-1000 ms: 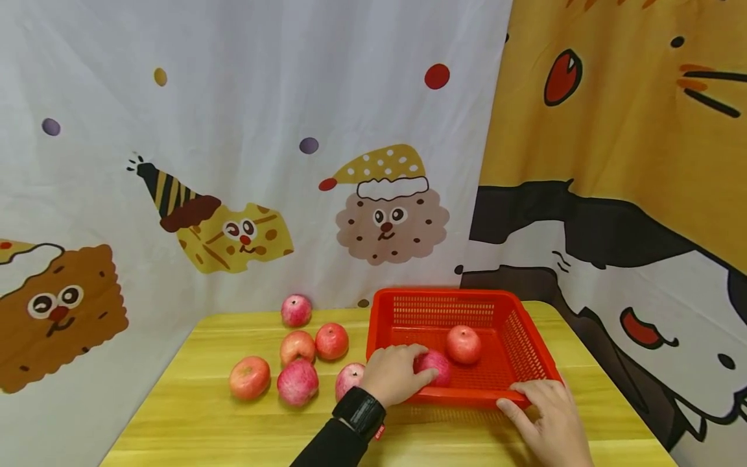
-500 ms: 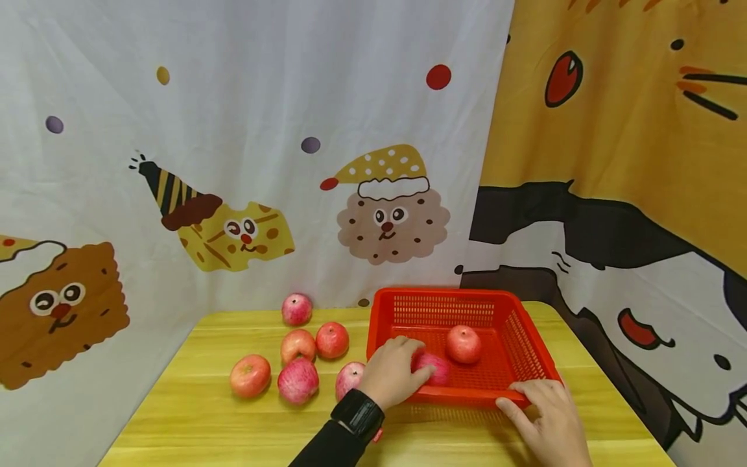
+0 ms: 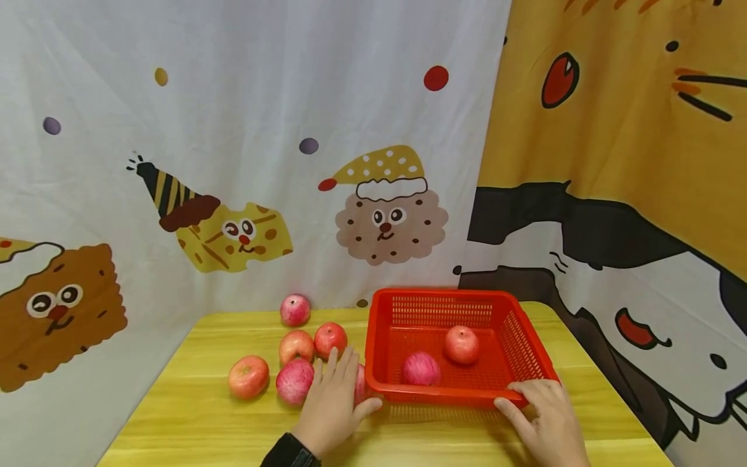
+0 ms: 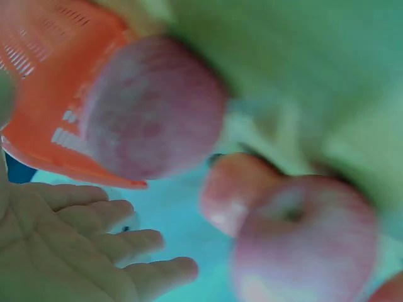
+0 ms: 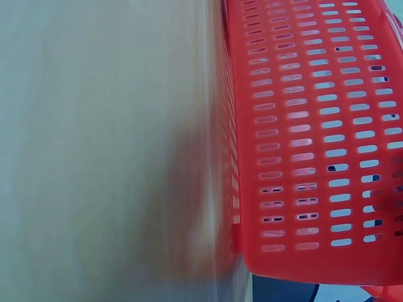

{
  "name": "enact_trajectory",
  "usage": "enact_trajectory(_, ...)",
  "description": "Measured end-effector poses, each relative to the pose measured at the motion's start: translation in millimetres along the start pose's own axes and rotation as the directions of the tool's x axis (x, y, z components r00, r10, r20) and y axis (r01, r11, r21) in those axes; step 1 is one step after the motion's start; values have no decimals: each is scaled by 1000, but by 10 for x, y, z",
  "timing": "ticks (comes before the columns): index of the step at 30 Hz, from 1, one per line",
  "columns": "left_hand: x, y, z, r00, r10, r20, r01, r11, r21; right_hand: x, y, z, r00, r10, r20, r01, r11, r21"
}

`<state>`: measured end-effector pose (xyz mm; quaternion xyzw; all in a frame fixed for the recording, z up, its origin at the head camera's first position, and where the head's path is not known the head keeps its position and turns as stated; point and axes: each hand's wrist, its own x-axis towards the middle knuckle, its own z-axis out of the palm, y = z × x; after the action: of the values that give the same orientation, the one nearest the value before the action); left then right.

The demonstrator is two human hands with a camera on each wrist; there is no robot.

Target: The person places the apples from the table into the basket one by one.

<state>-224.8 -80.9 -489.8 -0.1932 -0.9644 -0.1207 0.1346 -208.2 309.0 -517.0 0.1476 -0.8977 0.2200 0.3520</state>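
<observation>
My left hand (image 3: 334, 405) is over the table left of the red plastic basket (image 3: 443, 394), fingers straight and spread, holding nothing. It partly hides an apple (image 3: 360, 384) beside the basket's left wall; the left wrist view shows that apple (image 4: 157, 107) close to the open palm. Just left of the fingers lies a pink-red apple (image 3: 295, 381). With thumb and fingers, my right hand (image 3: 547, 418) pinches the basket's front rim near its right corner. Inside the basket are a striped pink apple (image 3: 421, 368) and a paler red apple (image 3: 462, 345).
More apples lie on the wooden table (image 3: 192, 421) to the left: one at far left (image 3: 248, 377), two in the middle, an orange-red one (image 3: 296, 347) and a red one (image 3: 331, 340), and another at the back (image 3: 295, 310). A cartoon-printed curtain (image 3: 262, 130) hangs behind.
My left hand has let go of the striped pink apple in the basket and moved left, out over the table apples, its fingers straightening. My right hand stays on the rim.
</observation>
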Motion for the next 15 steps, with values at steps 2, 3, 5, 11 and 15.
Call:
enact_trajectory(2, -132, -96, 17, 1000, -4, -6, 4, 999, 34, 4, 6, -1, 1000, 0, 2, 0, 1000, 2)
enact_trajectory(3, -189, -134, 23, 1000, 1, -10, 0, 999, 47, 4, 9, -1, 1000, 1, 2, -1, 1000, 2)
enact_trajectory(5, -276, -198, 48, 1000, 14, -25, -13, 998, 56, 1, 15, 1, 1000, 7, 3, -7, 1000, 3)
enact_trajectory(11, -365, -259, 78, 998, 44, -45, -43, 999, 16, -10, 1, 0, 1000, 25, 6, -25, 1000, 1)
enact_trajectory(15, -294, -202, 93, 998, 66, -11, -67, 997, -36, -8, -30, -6, 1000, 24, 5, -24, 1000, 9)
